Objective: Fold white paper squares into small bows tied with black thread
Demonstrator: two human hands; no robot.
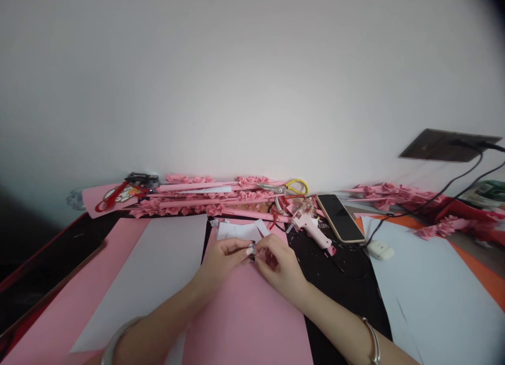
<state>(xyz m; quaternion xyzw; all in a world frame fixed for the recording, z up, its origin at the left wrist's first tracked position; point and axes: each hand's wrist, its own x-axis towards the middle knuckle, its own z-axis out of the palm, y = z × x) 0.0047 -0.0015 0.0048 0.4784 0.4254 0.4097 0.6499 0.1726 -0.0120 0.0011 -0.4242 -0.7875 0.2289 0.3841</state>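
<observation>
Two hands meet above the far half of a pink sheet point(248, 317), as seen from where I stand; between their fingertips is a small pale piece point(251, 247), apparently paper, its exact shape masked by the fingers. The left grip point(224, 255) pinches the piece between thumb and forefinger; the right grip point(282, 265) is drawn together on its opposite side, thumb and forefinger apparently nipping it, though the contact is partly hidden.

Handling, as judged by eye: nearly weightless; thin and pliant, so apt to crease or flatten under a hard pinch; dry and unlikely to slip, but small enough to be lost behind the fingers. Best held lightly by opposite edges, with pads rather than nails, the middle left free of pressure.

Surroundings: white paper slips point(236, 231) at the far end of the pink sheet; a pink glue gun point(311, 229) to the right of that end, on the dark surface point(325, 296); a phone point(341, 218) farther right of the sheet; yellow-handled scissors point(296, 186) beyond the sheet, lying among pink paper flowers point(252, 195); a white sheet point(150, 286) to its left.
</observation>
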